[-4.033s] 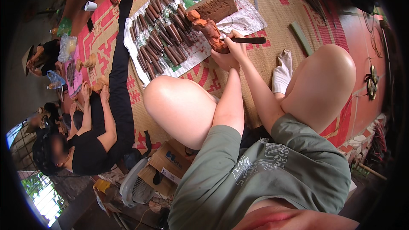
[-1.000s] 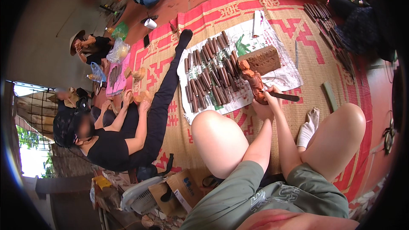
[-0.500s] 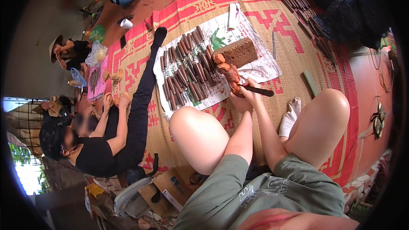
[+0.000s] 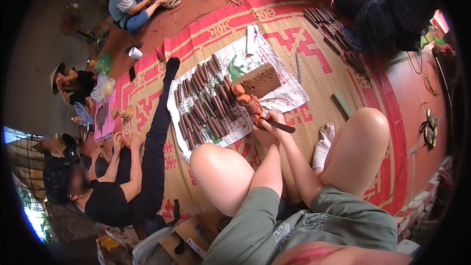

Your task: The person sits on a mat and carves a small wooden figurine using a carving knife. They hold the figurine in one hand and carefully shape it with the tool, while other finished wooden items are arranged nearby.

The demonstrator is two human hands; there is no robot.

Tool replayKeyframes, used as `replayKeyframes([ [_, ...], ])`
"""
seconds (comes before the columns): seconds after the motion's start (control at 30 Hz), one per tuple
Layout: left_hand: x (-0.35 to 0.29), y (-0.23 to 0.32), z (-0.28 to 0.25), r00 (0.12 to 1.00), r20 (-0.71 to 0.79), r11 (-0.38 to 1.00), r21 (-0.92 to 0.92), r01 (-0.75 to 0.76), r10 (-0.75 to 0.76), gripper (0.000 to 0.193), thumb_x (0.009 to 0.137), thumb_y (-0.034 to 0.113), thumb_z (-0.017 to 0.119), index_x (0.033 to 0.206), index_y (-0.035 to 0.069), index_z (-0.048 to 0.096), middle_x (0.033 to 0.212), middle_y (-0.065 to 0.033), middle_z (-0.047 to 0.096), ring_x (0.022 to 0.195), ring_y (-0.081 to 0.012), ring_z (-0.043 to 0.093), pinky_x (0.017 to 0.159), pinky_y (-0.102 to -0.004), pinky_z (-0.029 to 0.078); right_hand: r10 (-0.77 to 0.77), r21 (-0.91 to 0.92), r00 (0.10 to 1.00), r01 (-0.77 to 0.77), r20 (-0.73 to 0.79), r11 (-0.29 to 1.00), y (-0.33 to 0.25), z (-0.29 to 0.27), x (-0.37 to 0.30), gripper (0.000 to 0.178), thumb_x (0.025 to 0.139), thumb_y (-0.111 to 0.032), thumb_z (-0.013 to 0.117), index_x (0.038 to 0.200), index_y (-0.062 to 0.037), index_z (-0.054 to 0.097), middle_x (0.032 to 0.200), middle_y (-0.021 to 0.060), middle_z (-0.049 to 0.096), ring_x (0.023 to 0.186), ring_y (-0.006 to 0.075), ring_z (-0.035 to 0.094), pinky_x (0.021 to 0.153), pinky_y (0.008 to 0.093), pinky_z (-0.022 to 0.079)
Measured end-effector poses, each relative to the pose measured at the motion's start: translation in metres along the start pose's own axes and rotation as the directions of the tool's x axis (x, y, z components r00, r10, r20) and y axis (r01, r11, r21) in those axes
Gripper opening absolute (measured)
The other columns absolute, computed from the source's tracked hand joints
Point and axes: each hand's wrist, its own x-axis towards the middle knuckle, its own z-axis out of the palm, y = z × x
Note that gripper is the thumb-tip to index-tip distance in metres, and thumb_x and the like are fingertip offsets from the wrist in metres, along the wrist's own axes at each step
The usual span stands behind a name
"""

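A reddish-brown carved wooden figurine (image 4: 251,108) leans up and to the left between my raised knees. My left hand (image 4: 265,136) is closed round its lower end. Against the figurine's lower part, my right hand (image 4: 276,119) is closed on a carving tool with a dark handle (image 4: 283,127), which sticks out to the right. The tool's tip is hidden by my fingers and the figurine. Just beyond the figurine lies a brown block (image 4: 260,79) with a carved face. Many dark-handled carving tools (image 4: 205,103) lie in rows on a white printed sheet (image 4: 289,95).
A red-patterned straw mat (image 4: 304,149) spreads beneath me. A greenish whetstone-like bar (image 4: 342,104) lies by my right knee; more tools (image 4: 338,39) lie at the far right. Co-workers sit at the left, far left and upper right, one black-clad leg (image 4: 159,132) stretching alongside the sheet.
The view has shifted, so the mat and tools sit further left and more of the far floor shows. The tool's handle slopes down more steeply. Both hands keep their hold.
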Motion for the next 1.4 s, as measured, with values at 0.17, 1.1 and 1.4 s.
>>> replayKeyframes([
  [0.17,0.004,0.026,-0.035,0.998,-0.056,0.998,0.060,0.034,-0.031,0.052,0.079,0.042,0.057,0.104,-0.003,0.049,0.102,-0.0231,0.057,0.098,-0.0375,0.057,0.080,-0.0433,0.045,-0.046,0.057,0.999,0.047,-0.019,0.997,-0.006,0.022,-0.010,0.024,0.069,-0.018,0.069,0.069,0.0014,0.056,0.063,0.0157,0.059,0.057,0.0251,0.059,0.056,0.0347,0.047],
  [1.1,-0.019,0.100,-0.047,0.995,-0.099,0.980,0.197,-0.002,0.022,0.057,0.077,0.035,0.063,0.115,-0.001,0.040,0.111,-0.0207,0.048,0.107,-0.0388,0.049,0.086,-0.0462,0.044,-0.148,0.071,0.989,0.149,-0.020,0.986,0.004,0.017,0.000,0.020,0.075,-0.003,0.067,0.063,-0.0002,0.051,0.058,-0.0014,0.050,0.058,0.0033,0.042,0.053,0.0216,0.036],
  [1.4,-0.017,0.100,-0.042,0.994,-0.113,0.981,0.194,0.011,0.011,0.062,0.077,0.041,0.063,0.116,-0.003,0.044,0.112,-0.0212,0.052,0.108,-0.0369,0.052,0.087,-0.0430,0.044,-0.120,0.103,0.990,0.127,-0.072,0.986,0.003,0.019,0.006,0.016,0.072,-0.005,0.067,0.064,0.0003,0.054,0.056,0.0048,0.055,0.054,0.0074,0.047,0.051,0.0247,0.040],
])
